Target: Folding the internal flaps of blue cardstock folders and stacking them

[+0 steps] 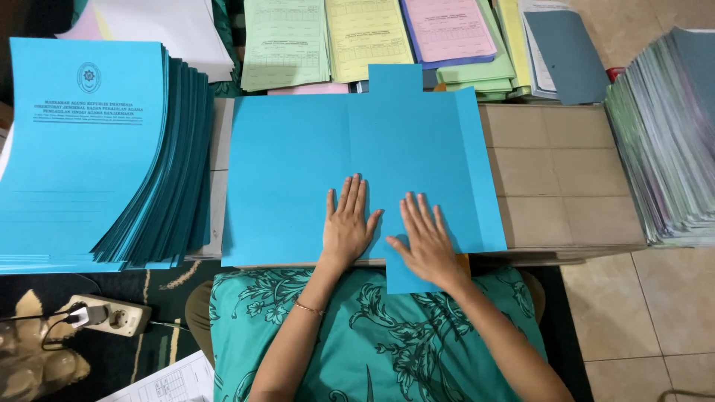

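Observation:
A large light-blue folder sheet point(298, 171) with flaps lies opened flat on a low tiled table point(566, 179), its lower flap hanging over the near edge. My left hand point(346, 222) rests flat on it near the middle crease, fingers spread. Right beside it, my right hand point(424, 242) presses flat on the sheet's right half. Neither hand grips anything.
A tall fanned stack of blue printed folders point(89, 149) sits at the left. Green, yellow and pink forms point(357, 37) lie along the far edge. Another thick pile of sheets point(666, 134) stands at the right. A power strip point(104, 316) lies on the floor at lower left.

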